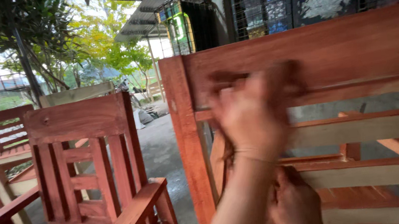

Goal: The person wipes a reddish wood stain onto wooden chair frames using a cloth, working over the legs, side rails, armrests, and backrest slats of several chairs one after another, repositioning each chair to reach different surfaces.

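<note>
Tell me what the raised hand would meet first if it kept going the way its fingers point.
Most likely the top rail of the reddish wooden chair back. The raised hand is motion-blurred and already at or against that rail, so contact cannot be confirmed.

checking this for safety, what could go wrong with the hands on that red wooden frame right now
1. The raised hand is motion-blurred against the top rail of the red-stained wooden frame; fast rubbing on bare wood could mean splinters or a scraped knuckle.
2. The lower hand sits among the slats, where fingers could get pinched if the frame shifts.
3. Whether the raised hand holds a cloth or pad cannot be told; the stain may mark bare skin.
</note>
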